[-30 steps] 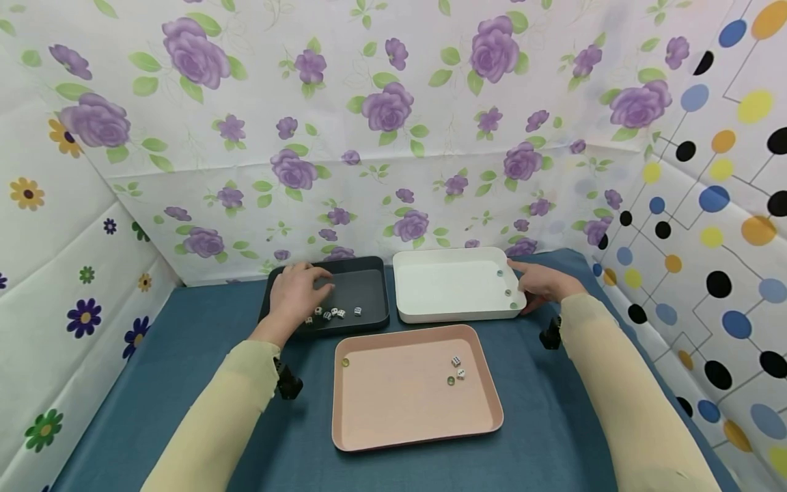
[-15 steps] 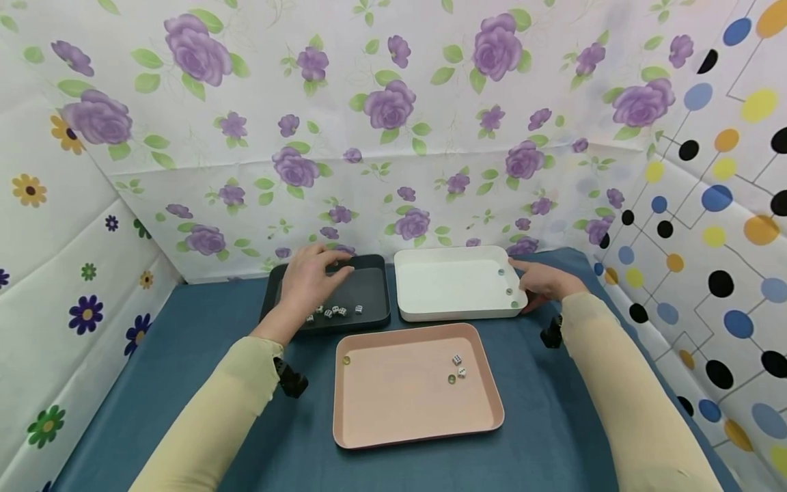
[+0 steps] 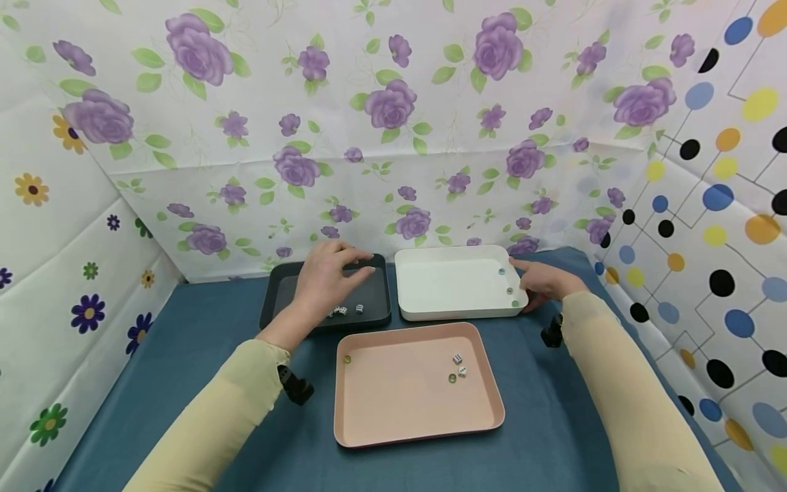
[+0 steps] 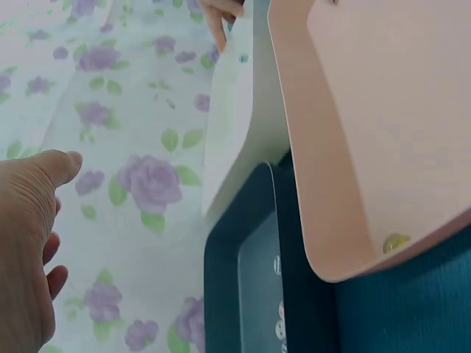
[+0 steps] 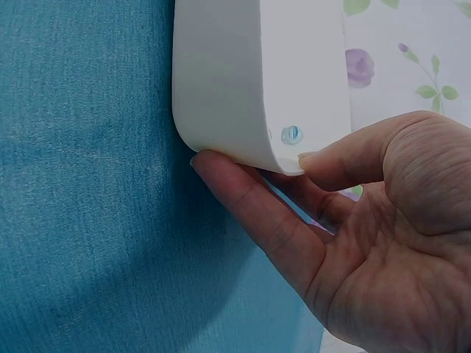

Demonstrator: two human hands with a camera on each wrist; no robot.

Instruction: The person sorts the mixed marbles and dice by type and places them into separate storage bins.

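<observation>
My left hand [image 3: 322, 283] hovers above the black tray [image 3: 283, 287], thumb and fingers spread apart. Nothing shows between them in the left wrist view, where the thumb points out over the curtain behind. Several white dice [image 3: 359, 309] lie near the tray's front wall, some hidden behind the hand. At the right end of the white tray [image 3: 449, 283], my right hand [image 3: 546, 281] grips the wall, thumb over the rim and fingers against the outside. Along that end inside are 3 small glass beads [image 3: 509, 291]; a bluish bead [image 5: 292, 134] shows close to the thumb.
In front stands a pink tray [image 3: 399, 403]. Two dice [image 3: 458, 359] and a green bead [image 3: 452, 378] lie at its right, a yellow bead [image 3: 347, 359] at its upper left. Blue cloth [image 3: 541, 424] covers the table. A flowered curtain [image 3: 381, 178] hangs right behind the trays.
My left hand has risen from over the dice and moved right across the black tray, its thumb and fingers parted. The right hand keeps its hold on the white tray.
</observation>
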